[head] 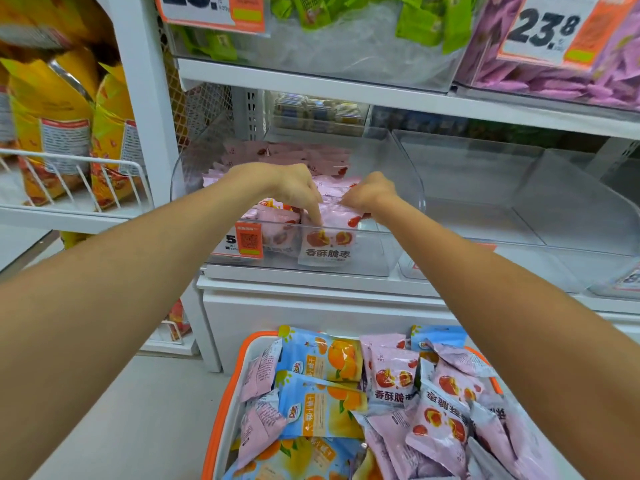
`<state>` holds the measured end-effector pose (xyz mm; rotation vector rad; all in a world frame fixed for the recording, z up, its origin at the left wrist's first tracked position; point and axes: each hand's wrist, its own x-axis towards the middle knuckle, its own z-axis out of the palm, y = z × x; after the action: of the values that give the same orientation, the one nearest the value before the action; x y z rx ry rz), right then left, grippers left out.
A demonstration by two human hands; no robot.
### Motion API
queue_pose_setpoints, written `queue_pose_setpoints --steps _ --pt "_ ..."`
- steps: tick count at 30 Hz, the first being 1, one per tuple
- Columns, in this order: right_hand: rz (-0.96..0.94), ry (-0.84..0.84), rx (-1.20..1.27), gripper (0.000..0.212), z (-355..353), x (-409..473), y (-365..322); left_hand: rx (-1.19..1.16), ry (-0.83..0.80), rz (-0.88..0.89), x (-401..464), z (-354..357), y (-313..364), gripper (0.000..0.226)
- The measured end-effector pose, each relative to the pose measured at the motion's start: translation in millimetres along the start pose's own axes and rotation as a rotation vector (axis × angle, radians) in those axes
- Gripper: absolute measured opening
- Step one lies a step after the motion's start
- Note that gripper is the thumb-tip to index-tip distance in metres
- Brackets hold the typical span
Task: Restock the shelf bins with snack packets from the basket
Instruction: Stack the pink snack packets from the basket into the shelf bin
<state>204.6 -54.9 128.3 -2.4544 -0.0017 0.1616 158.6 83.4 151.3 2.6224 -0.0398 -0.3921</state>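
A clear shelf bin (381, 268) holds several pink snack packets. One pink packet (327, 244) stands upright against the bin's front wall. My left hand (294, 188) reaches into the bin and its fingertips touch the top of that packet. My right hand (369, 195) is beside it, fingers curled down onto the packets; whether it grips one is hidden. Below, an orange-rimmed basket (225, 403) holds several pink packets (394, 375) and blue packets (322, 355) with orange fruit pictures.
An empty clear bin (519, 202) stands to the right. Above are bins of green (346, 15) and purple (554, 77) packets with price tags. A white wire rack (79, 181) of yellow bags is at left. White shelf edges frame the bins.
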Motion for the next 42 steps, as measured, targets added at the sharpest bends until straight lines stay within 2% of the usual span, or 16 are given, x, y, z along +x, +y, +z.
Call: queue_pose_setpoints --steps 2,4,6,8,10,12,15,19,26,30,33,35,37,40,42 --pt "-0.035 0.062 0.041 0.023 -0.9 1.3 6.5 0.049 -0.026 -0.034 8.3 1.8 0.7 0.013" --pt "-0.051 0.094 0.103 0.029 -2.5 3.5 9.9 0.107 -0.032 -0.097 15.2 5.0 2.4 0.034" --pt "-0.032 0.049 0.084 0.03 -6.1 5.5 10.3 0.149 -0.03 -0.168 17.9 5.8 4.7 0.057" --pt "-0.036 -0.073 0.067 0.024 -12.1 2.0 6.3 0.146 -0.048 -0.193 18.1 6.0 7.4 0.065" --pt "-0.042 -0.199 0.007 0.025 -20.9 -9.1 0.2 0.142 -0.048 -0.15 11.6 3.8 9.8 0.058" --pt "-0.029 -0.323 -0.114 0.04 -30.5 -20.2 -1.4 0.074 -0.003 -0.056 1.4 1.9 8.5 0.046" --pt "-0.002 -0.531 -0.259 0.052 -36.4 -35.6 0.3 -0.084 0.183 0.039 -16.5 3.8 0.6 0.031" --pt "-0.067 -0.504 -0.238 0.05 -30.3 -44.1 2.3 -0.021 0.377 0.03 -21.4 18.3 -7.6 0.007" --pt "-0.082 -0.417 -0.27 0.028 -9.8 -40.8 6.7 0.103 0.388 -0.07 -16.3 27.1 -1.4 0.014" --pt "-0.068 -0.417 -0.241 0.026 -12.9 -39.9 6.9 0.135 0.352 -0.082 -16.3 24.9 4.6 0.014" --pt "-0.135 -0.313 -0.273 0.036 -8.7 -42.0 16.8 0.1 0.346 -0.053 -21.8 24.6 5.7 0.021" --pt "-0.202 -0.099 -0.299 0.042 -4.1 -45.7 26.9 0.047 0.417 -0.012 -29.6 29.4 6.1 0.028" --pt "-0.319 0.144 -0.238 0.043 -2.3 -57.7 37.0 -0.037 0.557 0.014 -42.7 38.4 8.5 0.031" --pt "-0.502 0.386 -0.062 0.029 -1.2 -87.7 52.4 -0.197 0.736 0.031 -67.2 58.5 13.3 0.024" --pt "-0.533 0.401 0.003 0.018 3.8 -107.2 67.5 -0.291 0.734 0.014 -81.2 79.2 10.0 0.02"
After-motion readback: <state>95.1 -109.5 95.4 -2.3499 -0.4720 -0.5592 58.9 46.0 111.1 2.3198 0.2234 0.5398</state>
